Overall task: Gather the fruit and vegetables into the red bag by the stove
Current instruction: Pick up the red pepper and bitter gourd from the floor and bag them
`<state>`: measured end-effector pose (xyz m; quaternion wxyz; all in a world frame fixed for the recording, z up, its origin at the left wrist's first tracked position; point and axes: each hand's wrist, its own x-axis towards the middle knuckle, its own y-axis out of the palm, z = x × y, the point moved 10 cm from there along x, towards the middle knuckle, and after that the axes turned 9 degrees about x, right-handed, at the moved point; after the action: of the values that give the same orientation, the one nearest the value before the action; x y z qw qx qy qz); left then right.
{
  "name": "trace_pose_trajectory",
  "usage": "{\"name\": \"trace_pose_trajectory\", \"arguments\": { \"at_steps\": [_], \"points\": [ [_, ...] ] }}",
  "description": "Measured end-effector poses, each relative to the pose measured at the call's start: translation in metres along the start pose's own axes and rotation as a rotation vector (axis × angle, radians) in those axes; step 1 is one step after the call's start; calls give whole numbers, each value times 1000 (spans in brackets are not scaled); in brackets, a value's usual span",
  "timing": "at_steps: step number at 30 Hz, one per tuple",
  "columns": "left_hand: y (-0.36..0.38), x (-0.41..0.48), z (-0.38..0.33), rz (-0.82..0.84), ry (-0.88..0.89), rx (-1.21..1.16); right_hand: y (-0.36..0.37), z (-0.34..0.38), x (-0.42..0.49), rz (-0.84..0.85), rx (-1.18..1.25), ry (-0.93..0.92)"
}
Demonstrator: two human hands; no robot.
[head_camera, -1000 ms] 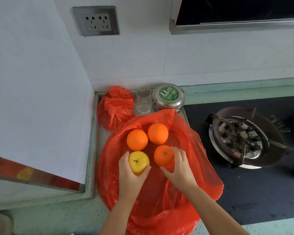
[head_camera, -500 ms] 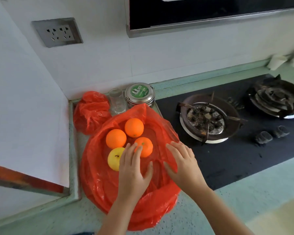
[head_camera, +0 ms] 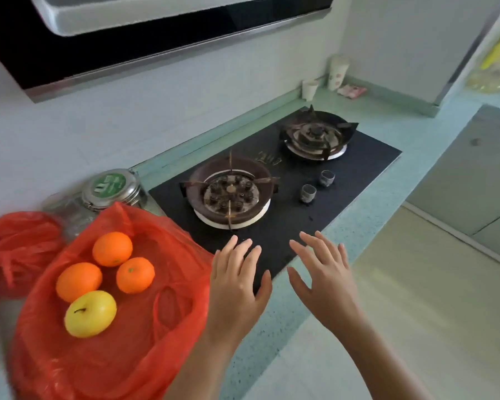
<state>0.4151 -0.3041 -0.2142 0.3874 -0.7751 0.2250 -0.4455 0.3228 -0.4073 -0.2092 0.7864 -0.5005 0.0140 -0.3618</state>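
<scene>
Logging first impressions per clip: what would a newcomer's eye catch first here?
The red bag spread out left of the stove, with three oranges and a yellow apple resting on it. Then the left hand and right hand, open and empty, over the stove's front edge.

- Bag [head_camera: 145, 350]: thin, crinkled, translucent red plastic.
- Tin [head_camera: 110, 187]: shiny metal.
- Hob [head_camera: 355, 171]: matt black.
- Counter [head_camera: 283, 316]: speckled, smooth.
- Apple [head_camera: 90, 314]: glossy.
</scene>
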Motion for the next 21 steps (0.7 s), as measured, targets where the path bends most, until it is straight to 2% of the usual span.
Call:
{"name": "trace_pose_trajectory", "arguments": {
  "at_steps": [5, 13, 21],
  "points": [
    [29, 18, -99, 22, 73, -45, -85, -76, -33, -140, -37, 90],
    [85, 34, -311, 72, 364, -171, -241, -199, -119, -377, -203, 280],
    [129, 3, -475, 188, 593, -325, -336, -285, -230, -556, -300, 537]
  ]
}}
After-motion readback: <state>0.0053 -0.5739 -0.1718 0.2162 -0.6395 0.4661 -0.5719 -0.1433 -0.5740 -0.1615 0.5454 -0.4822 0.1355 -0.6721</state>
